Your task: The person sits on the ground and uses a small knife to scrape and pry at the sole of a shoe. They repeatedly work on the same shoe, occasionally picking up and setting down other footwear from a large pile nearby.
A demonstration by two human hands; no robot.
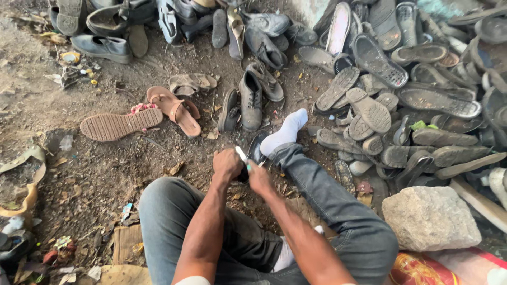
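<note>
A glossy black leather shoe (257,150) is seen beside a white knitted cotton sock (284,133). Faded blue denim (338,206), matt and creased, covers the legs. The ground (105,174) is made up of dry, rough dirt. A grey stone (430,217) shows a coarse, chalky surface. The heaped soles (401,100) appear as dull, dusty rubber with ribbed tread. A tan sandal (177,110) looks smooth and leathery. Scuffed matt leather is shown by the worn shoe (251,100).
</note>
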